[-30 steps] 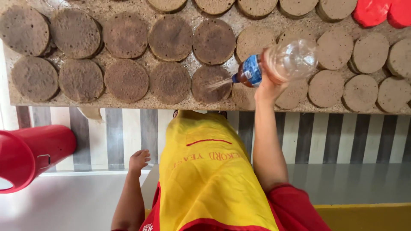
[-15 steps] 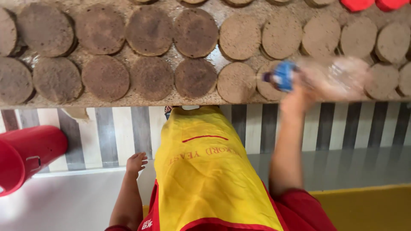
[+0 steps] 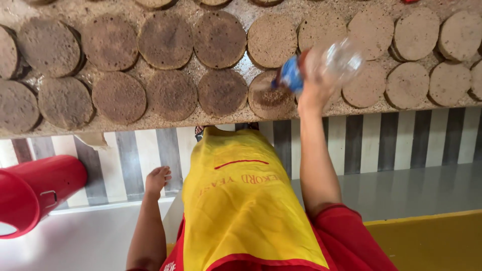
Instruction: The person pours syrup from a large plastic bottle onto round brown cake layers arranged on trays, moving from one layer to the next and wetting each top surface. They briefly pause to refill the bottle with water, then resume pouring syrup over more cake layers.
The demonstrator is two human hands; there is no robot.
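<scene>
**Desk:** Caption it from the wearer outward.

**Photographer:** A worker in a yellow apron point(image 3: 241, 211) over red sleeves stands at a speckled counter point(image 3: 165, 120). The left hand point(image 3: 157, 179) hangs low beside the apron, fingers loosely curled together, holding and touching nothing. A red bucket point(image 3: 35, 193) sits off to that side, well apart from it.

**Desk:** And the other hand?

**Photographer:** The right hand point(image 3: 314, 89) is raised over the counter's near edge and clamped round a clear plastic bottle point(image 3: 326, 62) with a blue cap end point(image 3: 290, 75). The bottle is tilted, cap end down, above a pale round disc point(image 3: 271, 95) in the near row (the bottle is motion-blurred, so whether liquid is leaving it cannot be told).

**Desk:** Beyond that?

**Photographer:** Two rows of flat round discs run across the counter, the dark discs point(image 3: 170, 93) to the left and the lighter discs point(image 3: 406, 83) to the right, many touching their neighbours.

**Desk:** What might go wrong?

**Photographer:** As a judgement: the grip looks to be on the bottle's body, and a squeeze too hard could soak one disc and leave the next dry. The near row lies close to the rim, so runoff could drip down the striped front point(image 3: 351, 145) onto the grey floor point(image 3: 427, 190). A slick bottle could also slip and dent a disc.
</scene>
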